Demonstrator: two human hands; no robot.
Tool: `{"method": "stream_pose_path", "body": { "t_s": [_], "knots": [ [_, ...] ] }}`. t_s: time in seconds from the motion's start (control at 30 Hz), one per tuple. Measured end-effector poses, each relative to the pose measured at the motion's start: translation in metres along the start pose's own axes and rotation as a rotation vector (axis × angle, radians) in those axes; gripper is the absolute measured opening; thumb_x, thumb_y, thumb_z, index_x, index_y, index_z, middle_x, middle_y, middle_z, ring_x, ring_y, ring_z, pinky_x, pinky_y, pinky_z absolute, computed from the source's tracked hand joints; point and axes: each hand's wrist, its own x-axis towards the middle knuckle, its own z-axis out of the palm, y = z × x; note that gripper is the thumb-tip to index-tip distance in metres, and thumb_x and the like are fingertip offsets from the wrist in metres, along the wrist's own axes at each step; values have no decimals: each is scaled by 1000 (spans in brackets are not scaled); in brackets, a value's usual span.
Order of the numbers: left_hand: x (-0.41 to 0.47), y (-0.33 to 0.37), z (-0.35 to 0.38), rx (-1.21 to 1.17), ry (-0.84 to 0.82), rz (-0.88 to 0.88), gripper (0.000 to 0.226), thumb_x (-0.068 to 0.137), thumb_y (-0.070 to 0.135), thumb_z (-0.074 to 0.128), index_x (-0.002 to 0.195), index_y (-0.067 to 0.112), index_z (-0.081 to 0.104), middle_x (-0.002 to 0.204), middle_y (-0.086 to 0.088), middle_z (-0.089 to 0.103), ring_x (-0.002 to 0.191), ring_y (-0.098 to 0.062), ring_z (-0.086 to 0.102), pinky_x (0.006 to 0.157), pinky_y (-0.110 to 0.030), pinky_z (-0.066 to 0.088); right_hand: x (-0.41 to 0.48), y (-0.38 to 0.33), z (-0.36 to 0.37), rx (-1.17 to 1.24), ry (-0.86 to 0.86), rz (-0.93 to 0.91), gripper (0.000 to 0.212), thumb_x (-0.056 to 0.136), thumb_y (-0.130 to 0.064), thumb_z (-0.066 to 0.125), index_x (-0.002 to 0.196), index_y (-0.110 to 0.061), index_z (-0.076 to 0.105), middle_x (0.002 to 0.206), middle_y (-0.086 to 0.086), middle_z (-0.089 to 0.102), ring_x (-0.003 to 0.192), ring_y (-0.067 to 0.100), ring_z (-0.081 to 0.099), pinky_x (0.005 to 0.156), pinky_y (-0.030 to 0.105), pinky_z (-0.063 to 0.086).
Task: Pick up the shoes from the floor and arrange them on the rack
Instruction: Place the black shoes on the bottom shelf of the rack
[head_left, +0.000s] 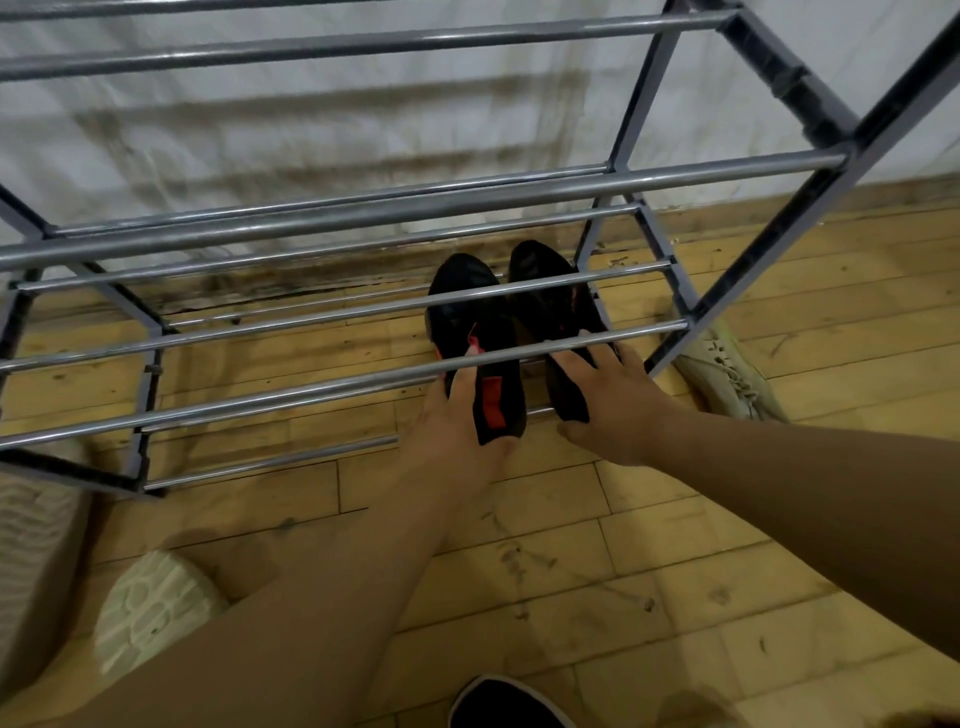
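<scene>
Black pair going onto the bottom tier; most of the job is left.

On the rack's (363, 213) lowest bars, toward its right end, sit the left black shoe (472, 327) and right black shoe (540, 312), toes to the back. The left hand (452, 415) grips the first one's heel; the right hand (613, 400), fingers spread nearly flat, presses the other's heel. The upper tiers look bare. Not yet racked: a beige sneaker (727, 374) just outside the rack's right leg, and a white-soled shoe (150, 613) and a dark shoe (509, 701) in front of the rack. Scuffed wood-plank floor (623, 545); stained white wall (311, 119) behind the rack.
</scene>
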Motion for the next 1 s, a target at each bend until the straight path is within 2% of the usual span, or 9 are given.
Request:
{"method": "stream_pose_path", "body": {
  "t_s": [0.07,0.3,0.47,0.57,0.63,0.73,0.8,0.9,1.0],
  "knots": [
    [6,5,3,-13,15,-4,109,80,53,75,152,53,-7,158,-5,34,135,-32,47,102,-53,50,1,0,1,-3,14,7,101,74,-60,57,155,-42,-1,164,5,7,151,47,4,119,62,24],
    [14,10,13,-5,-59,99,102,87,40,72,156,47,-3,162,-3,28,136,-29,47,99,-44,53,-4,-2,5,47,105,25,98,82,-39,71,158,-33,10,160,10,17,149,45,15,120,58,26],
    [1,5,6,-56,-95,112,101,89,40,69,156,47,-6,164,2,26,141,-26,43,106,-48,48,-22,-15,-2,78,164,47,90,84,-38,67,157,-30,15,158,11,21,146,41,22,118,57,30],
    [-41,-3,3,-52,-82,58,94,90,50,66,157,43,0,161,6,26,146,-20,31,114,-40,36,-59,-38,2,89,243,-18,80,83,-41,65,152,-27,27,158,6,24,145,33,25,118,51,31],
    [-82,-14,6,-121,-126,-1,90,90,51,65,158,44,7,159,8,27,145,-16,30,113,-35,33,-90,-49,19,158,146,-125,73,83,-40,69,147,-24,36,152,3,32,138,28,37,111,44,38],
    [-146,-38,18,-168,-298,-101,83,91,48,66,155,47,14,153,10,35,136,-11,41,107,-26,36,-135,-53,58,291,-242,-163,64,89,-39,70,142,-26,36,143,-2,39,127,20,47,99,34,45],
    [-179,-53,23,-176,-435,-137,83,91,51,66,154,52,12,154,12,35,137,-9,41,108,-27,38,-156,-52,82,303,-423,-181,56,90,-37,70,136,-28,39,133,-7,42,118,16,53,91,31,47],
    [-205,-65,27,-192,-523,-159,81,91,48,67,153,56,16,152,17,38,136,-6,43,112,-31,40,-173,-55,99,278,-581,-268,50,91,-36,69,134,-26,45,124,-10,42,116,11,51,87,21,38],
    [-209,-65,27,-197,-547,-112,68,93,33,69,148,51,34,145,21,45,130,-1,44,107,-19,36,-174,-63,105,237,-645,-324,46,90,-32,70,131,-30,50,121,-13,41,113,9,47,87,21,37]
  ]
}}
